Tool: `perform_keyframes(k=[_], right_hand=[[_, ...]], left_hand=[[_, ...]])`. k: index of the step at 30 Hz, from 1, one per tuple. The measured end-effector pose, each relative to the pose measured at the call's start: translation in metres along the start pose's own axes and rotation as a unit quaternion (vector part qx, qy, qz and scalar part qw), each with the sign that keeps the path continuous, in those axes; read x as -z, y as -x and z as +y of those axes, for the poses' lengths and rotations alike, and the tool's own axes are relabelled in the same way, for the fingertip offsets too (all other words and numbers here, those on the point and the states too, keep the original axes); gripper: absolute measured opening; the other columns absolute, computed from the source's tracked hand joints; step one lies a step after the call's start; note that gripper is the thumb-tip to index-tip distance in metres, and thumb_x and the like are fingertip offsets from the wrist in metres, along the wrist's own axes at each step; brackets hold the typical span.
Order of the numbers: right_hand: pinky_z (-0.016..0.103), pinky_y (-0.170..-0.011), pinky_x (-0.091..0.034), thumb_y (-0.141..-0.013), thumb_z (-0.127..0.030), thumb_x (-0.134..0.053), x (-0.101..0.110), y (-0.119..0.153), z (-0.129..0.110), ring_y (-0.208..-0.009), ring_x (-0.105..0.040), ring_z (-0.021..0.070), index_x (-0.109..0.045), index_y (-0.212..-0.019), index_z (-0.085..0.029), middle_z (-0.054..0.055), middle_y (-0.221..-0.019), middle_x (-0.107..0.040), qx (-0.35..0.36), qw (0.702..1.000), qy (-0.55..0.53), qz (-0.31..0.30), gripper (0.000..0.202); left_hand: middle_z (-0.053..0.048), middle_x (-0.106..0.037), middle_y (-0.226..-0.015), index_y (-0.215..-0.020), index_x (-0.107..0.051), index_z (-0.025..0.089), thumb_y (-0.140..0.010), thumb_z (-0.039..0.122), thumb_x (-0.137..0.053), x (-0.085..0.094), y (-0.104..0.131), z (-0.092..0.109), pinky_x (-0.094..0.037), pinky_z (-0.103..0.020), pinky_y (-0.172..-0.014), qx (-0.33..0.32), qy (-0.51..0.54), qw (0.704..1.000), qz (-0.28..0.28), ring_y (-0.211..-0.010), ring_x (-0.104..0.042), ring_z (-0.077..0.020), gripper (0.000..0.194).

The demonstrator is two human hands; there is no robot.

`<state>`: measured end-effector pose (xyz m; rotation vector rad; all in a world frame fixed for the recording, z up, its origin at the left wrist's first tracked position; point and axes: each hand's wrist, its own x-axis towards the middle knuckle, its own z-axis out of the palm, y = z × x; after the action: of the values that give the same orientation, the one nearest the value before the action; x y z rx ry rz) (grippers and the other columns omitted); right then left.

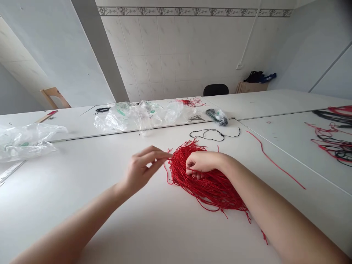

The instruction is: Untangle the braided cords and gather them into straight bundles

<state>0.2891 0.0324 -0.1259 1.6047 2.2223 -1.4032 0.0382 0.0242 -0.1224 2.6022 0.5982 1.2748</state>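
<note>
A thick bundle of red cords [211, 190] lies on the white table in front of me. My left hand [144, 167] is at the bundle's left edge, thumb and fingers pinched on a red cord. Over the middle of the bundle, my right hand [199, 165] is curled closed, with a red cord running through its fingers. The fingertips of the right hand are partly hidden. Loose cord ends stick out at the bundle's lower right, beside my right forearm.
Behind the bundle lie a black cord [220, 135], scissors [196, 118] and a bagged dark cord coil [217, 116]. A single red cord [275, 161] lies to the right. Crumpled plastic bags [123, 117] spread along the back; black and red cords [338, 135] lie far right.
</note>
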Motion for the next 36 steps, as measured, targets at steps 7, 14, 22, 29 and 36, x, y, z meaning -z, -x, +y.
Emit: perform_keyframes(k=[7,14,22,29,36], right_hand=[[0.026,-0.08,-0.054,-0.092,-0.035,-0.061,0.012,0.013,-0.004,-0.084,-0.071,0.0152,-0.065,-0.088,-0.017,0.006,-0.094,-0.075,0.068,0.994,-0.086,-0.004,0.019],[0.027,-0.067,-0.047,-0.092,-0.039,-0.053,0.026,0.055,-0.016,-0.075,-0.062,0.0158,-0.061,-0.083,-0.019,0.003,-0.086,-0.068,0.094,0.984,-0.05,0.146,0.023],[0.027,-0.058,-0.037,-0.085,-0.041,-0.06,0.03,0.047,-0.004,-0.067,-0.057,0.0153,-0.06,-0.076,-0.021,0.002,-0.079,-0.065,0.007,0.985,0.049,0.163,0.022],[0.033,-0.062,-0.042,-0.063,-0.062,-0.077,0.007,0.016,-0.016,-0.079,-0.063,0.0256,-0.06,-0.08,-0.021,0.006,-0.09,-0.066,-0.067,0.978,0.158,0.12,0.047],[0.03,-0.064,-0.039,-0.072,-0.026,-0.067,0.006,0.016,-0.014,-0.077,-0.061,0.0201,-0.055,-0.07,-0.022,0.002,-0.08,-0.064,-0.014,0.978,0.158,0.135,0.013]], left_hand=[[-0.001,-0.072,-0.091,-0.103,-0.077,0.025,-0.096,0.016,-0.064,0.026,-0.036,0.024,-0.057,-0.025,-0.068,0.014,-0.031,0.999,0.038,-0.077,-0.069,-0.0128,0.017],[-0.003,-0.075,-0.089,-0.102,-0.075,0.018,-0.096,0.027,-0.065,0.008,-0.066,0.019,-0.063,-0.022,-0.063,0.187,0.146,0.969,0.061,-0.07,-0.076,-0.0138,0.014],[-0.003,-0.076,-0.094,-0.099,-0.075,0.02,-0.095,0.024,-0.065,-0.013,-0.085,0.026,-0.064,-0.024,-0.075,0.164,0.207,0.961,0.08,-0.08,-0.075,-0.0139,0.011],[-0.003,-0.073,-0.098,-0.104,-0.078,0.023,-0.093,0.015,-0.066,-0.003,-0.067,0.031,-0.061,-0.027,-0.08,0.048,0.125,0.991,0.0,-0.087,-0.072,-0.0148,0.018],[-0.004,-0.072,-0.096,-0.102,-0.078,0.022,-0.094,0.016,-0.064,0.019,-0.069,0.021,-0.057,-0.026,-0.075,0.066,0.112,0.991,-0.028,-0.087,-0.07,-0.0152,0.017]])
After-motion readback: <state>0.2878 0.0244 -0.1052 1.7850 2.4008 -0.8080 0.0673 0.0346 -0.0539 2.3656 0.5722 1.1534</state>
